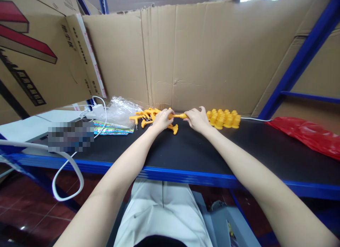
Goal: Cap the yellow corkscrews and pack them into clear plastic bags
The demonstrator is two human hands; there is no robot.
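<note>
My left hand [162,120] and my right hand [197,119] both grip one yellow plastic piece [179,116] held level between them, just above the black shelf top [186,151]. Left of my left hand lies a loose pile of yellow T-shaped parts [145,116]. One more T-shaped part [174,128] lies just below the held piece. Right of my right hand stands a tight cluster of yellow cap-like parts [224,119], upright in rows.
A clear plastic bag [120,110] and colourful printed packets [111,128] lie at the left, near a white charger and cable [97,109]. A red plastic bag [308,135] lies at the right. Cardboard sheets [199,52] wall the back. The shelf has a blue front edge [186,176].
</note>
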